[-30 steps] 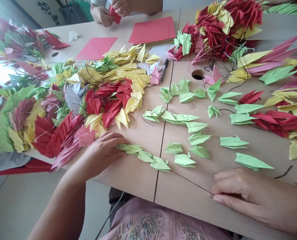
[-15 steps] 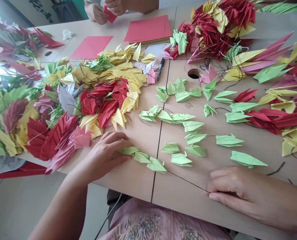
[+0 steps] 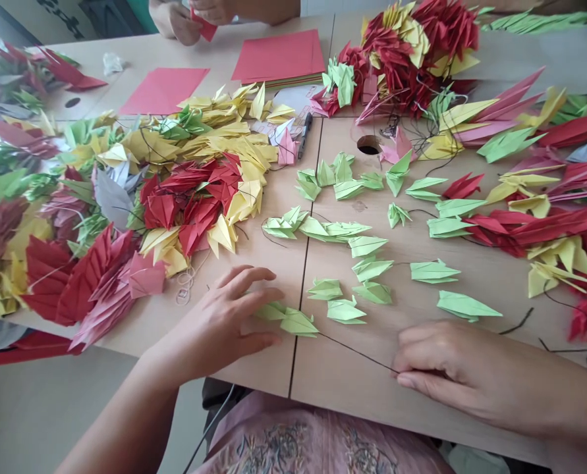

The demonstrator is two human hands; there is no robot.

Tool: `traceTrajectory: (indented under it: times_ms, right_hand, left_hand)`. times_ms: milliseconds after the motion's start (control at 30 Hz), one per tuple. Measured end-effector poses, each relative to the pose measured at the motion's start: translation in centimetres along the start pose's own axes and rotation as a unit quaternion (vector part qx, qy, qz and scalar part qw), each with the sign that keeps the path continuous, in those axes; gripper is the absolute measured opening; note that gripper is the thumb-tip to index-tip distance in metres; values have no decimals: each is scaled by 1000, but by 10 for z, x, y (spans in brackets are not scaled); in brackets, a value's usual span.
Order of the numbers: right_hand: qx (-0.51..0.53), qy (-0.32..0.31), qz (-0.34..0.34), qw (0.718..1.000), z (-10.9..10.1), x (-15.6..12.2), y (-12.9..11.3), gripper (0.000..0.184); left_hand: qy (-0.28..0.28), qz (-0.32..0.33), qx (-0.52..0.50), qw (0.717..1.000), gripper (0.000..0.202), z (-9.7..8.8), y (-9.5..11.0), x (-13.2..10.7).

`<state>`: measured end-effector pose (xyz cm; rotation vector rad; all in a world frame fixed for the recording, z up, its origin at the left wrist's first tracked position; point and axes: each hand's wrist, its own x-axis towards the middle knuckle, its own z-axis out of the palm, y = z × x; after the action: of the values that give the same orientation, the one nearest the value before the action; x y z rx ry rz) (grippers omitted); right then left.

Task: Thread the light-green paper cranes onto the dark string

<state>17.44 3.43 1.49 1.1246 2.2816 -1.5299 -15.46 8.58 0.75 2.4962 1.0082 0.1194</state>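
My left hand (image 3: 234, 309) rests low over the table with its fingers spread, beside a short row of green folded paper cranes (image 3: 298, 322) on a dark thread (image 3: 355, 347). Its fingers partly hide the crane at the row's left end. At the thread's other end, my right hand (image 3: 441, 368) is closed in a pinch and holds the thread taut just above the tabletop. Between and beyond my hands lie loose green cranes (image 3: 346, 311) and a curved string of green cranes (image 3: 333, 230).
Heaps of red cranes (image 3: 204, 197) and yellow cranes (image 3: 244, 148) cover the left side. More strings of red cranes (image 3: 540, 227) lie right. Red paper (image 3: 279, 54), a black pen (image 3: 304, 136) and a table hole (image 3: 368, 145) are beyond. Another person's hands (image 3: 194, 16) hold red paper.
My left hand has moved right along the green row, and its fingers have spread. My right hand keeps its pinch on the thread. The whole view has shifted slightly.
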Motion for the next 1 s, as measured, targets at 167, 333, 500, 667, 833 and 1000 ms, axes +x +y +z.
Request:
traceTrajectory:
  times_ms: [167,333,500,667,833,1000]
  right_hand:
    - [-3,26,-10,1000,2,1,4,35]
    - [-14,40,-27,999,4,0,5,31]
    - [-7,43,-20,999,1,1,0,28]
    - [-9,52,-6,999,-1,1,0,25]
    - [-24,62,-6,998,-2,1,-1,25]
    - [-44,58,-20,997,-4,1,-4,25]
  left_hand:
    - [-9,62,-8,998,25,8,13,8]
    - [3,53,-13,999,35,6,19,16]
    - [24,94,45,994,51,10,25,33]
    - [23,114,71,991,49,15,30,40]
    - [13,153,60,986,47,18,42,43]
    - [9,180,52,982,46,18,52,54]
